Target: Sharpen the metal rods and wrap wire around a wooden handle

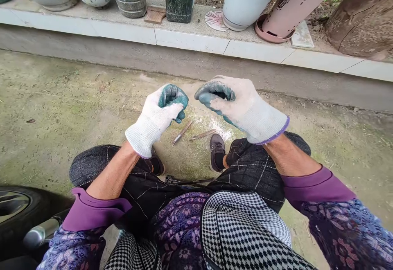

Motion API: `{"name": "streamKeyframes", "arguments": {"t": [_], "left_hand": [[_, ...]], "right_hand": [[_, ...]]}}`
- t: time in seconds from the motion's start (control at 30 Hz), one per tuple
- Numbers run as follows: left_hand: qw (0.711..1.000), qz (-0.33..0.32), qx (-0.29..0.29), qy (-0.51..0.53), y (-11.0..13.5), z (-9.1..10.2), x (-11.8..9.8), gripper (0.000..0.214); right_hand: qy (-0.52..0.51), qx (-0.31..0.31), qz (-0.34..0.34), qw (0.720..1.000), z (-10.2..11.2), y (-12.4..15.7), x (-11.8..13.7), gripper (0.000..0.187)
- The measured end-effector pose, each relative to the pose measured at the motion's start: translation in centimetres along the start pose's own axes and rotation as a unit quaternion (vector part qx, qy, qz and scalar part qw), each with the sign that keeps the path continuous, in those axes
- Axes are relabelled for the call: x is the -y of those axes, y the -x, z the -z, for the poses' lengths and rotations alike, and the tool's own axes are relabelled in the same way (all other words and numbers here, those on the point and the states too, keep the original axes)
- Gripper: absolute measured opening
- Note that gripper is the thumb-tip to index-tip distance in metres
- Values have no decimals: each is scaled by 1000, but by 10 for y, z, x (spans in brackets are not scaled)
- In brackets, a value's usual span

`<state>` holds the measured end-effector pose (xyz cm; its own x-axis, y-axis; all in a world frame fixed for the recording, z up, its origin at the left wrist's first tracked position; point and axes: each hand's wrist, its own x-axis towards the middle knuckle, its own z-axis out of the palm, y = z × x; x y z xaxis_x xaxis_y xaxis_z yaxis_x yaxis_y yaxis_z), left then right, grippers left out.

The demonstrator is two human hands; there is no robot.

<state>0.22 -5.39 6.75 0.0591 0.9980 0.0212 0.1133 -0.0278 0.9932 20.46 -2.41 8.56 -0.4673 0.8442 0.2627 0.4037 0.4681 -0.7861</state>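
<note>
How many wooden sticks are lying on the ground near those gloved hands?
2. One wooden stick lies just right of the left hand; the other lies beside it, below the right hand, both on the ground. More could be hidden under the legs.

The left glove (pixel 155 118) and right glove (pixel 242 108) were rough white knit cotton, their palms coated in slightly glossy teal rubber; the two slim sticks (pixel 182 132) looked like dry, matt wood, lying on rough, dull concrete ground (pixel 61 110) patched with green
</note>
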Motion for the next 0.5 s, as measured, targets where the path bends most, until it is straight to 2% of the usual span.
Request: {"name": "streamKeyframes", "arguments": {"t": [0.2,0.37,0.5], "left_hand": [[997,-43,-11,-66,1,-6,8,6],[994,-68,-54,-66,-3,-7,11,6],[997,-45,-43,-45,-3,-8,8,7]], "right_hand": [[-20,43,-73,996,-13,-7,0,9],[-77,83,-82,990,-22,-5,1,13],[-142,44,-105,983,-15,-4,1,19]]}}
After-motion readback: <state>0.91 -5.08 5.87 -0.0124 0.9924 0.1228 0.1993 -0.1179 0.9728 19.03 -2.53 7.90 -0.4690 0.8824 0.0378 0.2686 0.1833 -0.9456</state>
